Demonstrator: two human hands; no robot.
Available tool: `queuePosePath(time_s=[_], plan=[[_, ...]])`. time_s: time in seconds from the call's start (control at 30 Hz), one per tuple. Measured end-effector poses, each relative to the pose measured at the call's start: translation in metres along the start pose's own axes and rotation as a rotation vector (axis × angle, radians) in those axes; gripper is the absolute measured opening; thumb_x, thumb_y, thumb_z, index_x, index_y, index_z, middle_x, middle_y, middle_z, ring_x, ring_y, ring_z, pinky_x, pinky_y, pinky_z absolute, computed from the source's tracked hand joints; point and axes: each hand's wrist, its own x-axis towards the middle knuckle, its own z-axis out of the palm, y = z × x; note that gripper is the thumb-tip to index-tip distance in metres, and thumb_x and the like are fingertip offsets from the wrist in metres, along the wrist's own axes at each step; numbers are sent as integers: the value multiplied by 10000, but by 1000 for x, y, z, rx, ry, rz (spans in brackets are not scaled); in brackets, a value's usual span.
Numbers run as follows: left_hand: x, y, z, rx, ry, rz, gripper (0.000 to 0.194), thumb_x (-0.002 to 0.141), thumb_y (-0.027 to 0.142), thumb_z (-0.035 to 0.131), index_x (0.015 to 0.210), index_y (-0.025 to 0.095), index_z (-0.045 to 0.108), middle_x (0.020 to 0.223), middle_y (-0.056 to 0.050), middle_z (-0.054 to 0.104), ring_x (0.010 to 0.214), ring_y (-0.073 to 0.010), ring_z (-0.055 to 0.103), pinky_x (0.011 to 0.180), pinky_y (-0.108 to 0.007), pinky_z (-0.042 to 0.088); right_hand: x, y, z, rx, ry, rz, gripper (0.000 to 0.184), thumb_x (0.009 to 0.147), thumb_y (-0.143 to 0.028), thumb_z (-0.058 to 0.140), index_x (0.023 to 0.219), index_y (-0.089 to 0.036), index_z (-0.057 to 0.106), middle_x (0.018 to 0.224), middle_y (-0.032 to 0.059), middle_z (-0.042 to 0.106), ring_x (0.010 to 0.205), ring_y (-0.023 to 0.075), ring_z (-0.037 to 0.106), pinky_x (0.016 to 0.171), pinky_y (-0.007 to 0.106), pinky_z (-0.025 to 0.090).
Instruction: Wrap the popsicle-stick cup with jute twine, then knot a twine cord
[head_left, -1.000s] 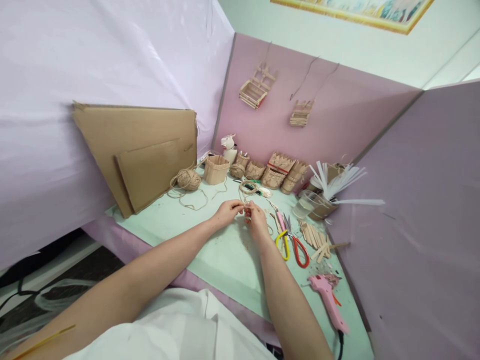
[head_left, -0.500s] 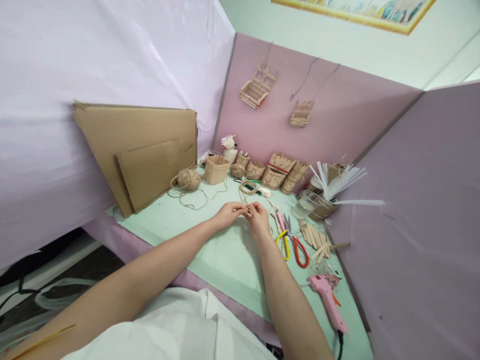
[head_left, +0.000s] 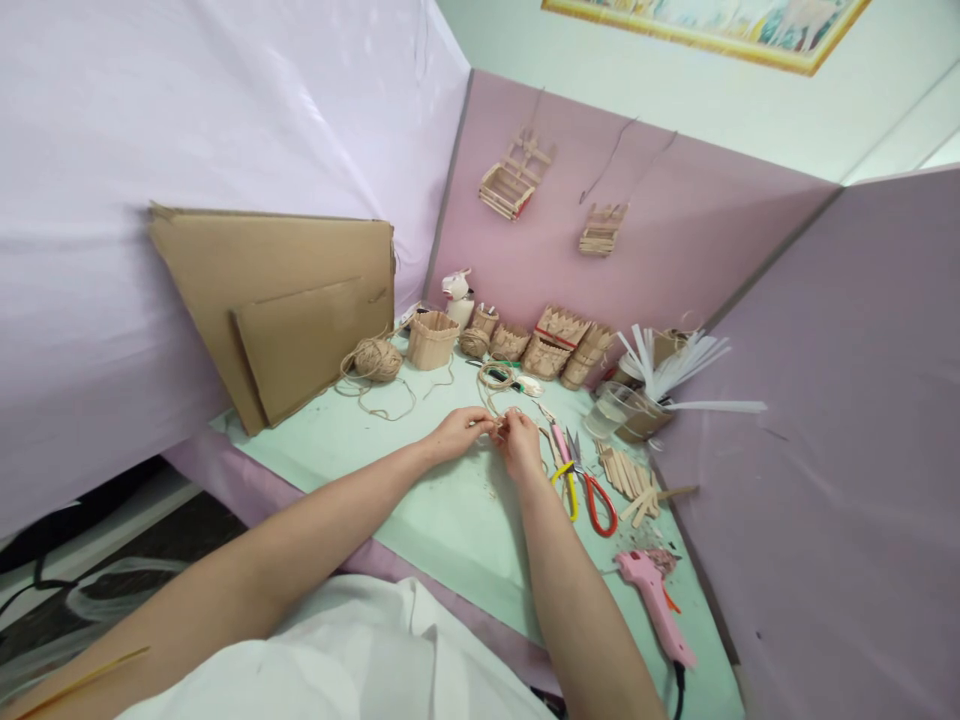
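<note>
Left hand: grip pinched nearly closed, thumb and finger meeting on a bit of twine
Right hand: grip also pinched on the twine, the fingers curled and partly hidden
Twine's place: a thin brown piece between the two hands, above the table; a loose coil lies just beyond them and seems joined with it
Twine's feel: by its look very light, soft and bendable, with rough fibre, so it should hardly slip
Twine's strength: it should not break easily, though a cut end may fray
Place to pinch: close to the end, leaving a little length free
</note>
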Motion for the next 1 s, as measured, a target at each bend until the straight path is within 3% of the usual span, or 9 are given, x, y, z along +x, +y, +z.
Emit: queuePosePath(time_s=[0.13,0.3,0.43,0.77,1.0], plan=[[3,-4,-3,24,113,-57,246,791,316,463,779,137,631,783,-32,652,756,-142,558,746,-256,439,-2,4,2,-250,-4,-115,236,767,-424,524,781,-190,501,725,37,608,640,153,580,534,260,454],[5,-11,-6,86,194,-116,239,788,308,447,752,143,615,696,-19,620,664,-132,527,664,-247,428,-13,-3,4,-581,32,-652,149,772,-216,491,910,-194,546,941,60,542,780,148,529,727,293,449],[5,-13,-7,126,201,-86,208,772,246,440,728,145,616,698,-22,625,701,-138,534,684,-245,421,-21,-7,7,-725,-114,-838,201,807,-160,443,928,-207,597,1006,83,468,882,174,507,786,312,434],[3,-9,-5,176,145,-48,195,759,224,439,713,146,612,680,-12,606,691,-137,520,677,-239,400,-16,-8,3,-841,-77,-852,163,839,-199,444,788,-198,599,893,60,497,844,183,491,772,317,394],[2,-11,-5,201,156,-33,204,769,233,436,687,148,603,632,0,568,649,-127,488,655,-238,381,-12,-6,3,-702,-56,-671,102,779,-248,505,728,-192,574,780,30,548,777,173,495,735,305,378]])
